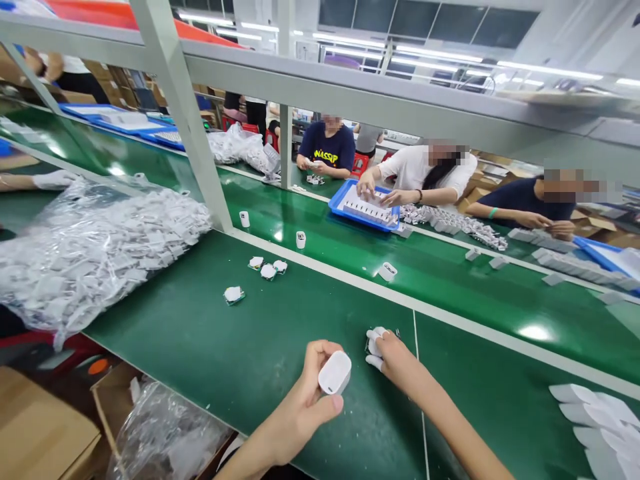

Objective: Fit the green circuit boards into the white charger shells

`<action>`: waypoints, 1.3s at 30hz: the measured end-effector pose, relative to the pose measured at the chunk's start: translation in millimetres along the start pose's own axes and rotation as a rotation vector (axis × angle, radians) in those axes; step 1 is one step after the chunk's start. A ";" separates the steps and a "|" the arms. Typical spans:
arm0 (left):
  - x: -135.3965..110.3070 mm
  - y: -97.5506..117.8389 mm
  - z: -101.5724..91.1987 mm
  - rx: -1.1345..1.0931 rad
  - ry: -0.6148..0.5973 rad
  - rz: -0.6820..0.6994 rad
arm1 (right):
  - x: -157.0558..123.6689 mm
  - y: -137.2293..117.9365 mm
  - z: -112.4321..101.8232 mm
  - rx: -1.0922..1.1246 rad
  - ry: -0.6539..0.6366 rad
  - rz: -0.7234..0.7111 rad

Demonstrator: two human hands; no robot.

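My left hand (311, 403) is closed round a white oval plastic housing (336, 372), its flat end turned up with a small slot near the edge. On the green bench, my right hand (387, 350) wears white finger covers and has its fingertips closed on a small circuit board (369, 346), mostly hidden under the fingers. Further left lie several similar circuit boards with white pads, one of them apart from the others (233, 295). Three white housings stand or lie on the conveyor belt beyond, the nearest one (387, 271) tilted.
A big clear bag of white parts (100, 247) covers the left of the bench. White housings (600, 427) are lined up at the right edge. A metal post (185, 113) rises at the belt. Across it, people work beside a blue tray (345, 208). Cardboard boxes (45, 427) stand below left.
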State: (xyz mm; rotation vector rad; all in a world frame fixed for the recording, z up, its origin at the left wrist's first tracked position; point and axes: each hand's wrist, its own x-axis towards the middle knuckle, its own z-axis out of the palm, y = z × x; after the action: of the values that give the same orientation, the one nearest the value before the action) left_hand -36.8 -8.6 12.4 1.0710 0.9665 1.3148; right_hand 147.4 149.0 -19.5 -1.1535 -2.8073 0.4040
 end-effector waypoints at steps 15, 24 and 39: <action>-10.4 13.6 15.5 0.250 0.021 0.226 | -93.8 -107.4 -49.5 1.012 0.729 -0.304; -18.6 24.0 27.5 0.316 0.023 0.293 | -97.4 -122.6 -47.2 0.777 0.732 -0.294; -19.7 25.1 31.7 0.339 0.040 0.303 | -99.3 -125.7 -43.7 0.771 0.725 -0.246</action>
State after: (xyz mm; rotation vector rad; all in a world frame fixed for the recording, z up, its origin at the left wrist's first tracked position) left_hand -13.3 -30.7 43.7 1.5017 1.1142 1.4517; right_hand 140.4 3.0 59.2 -0.5939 -1.8498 0.7595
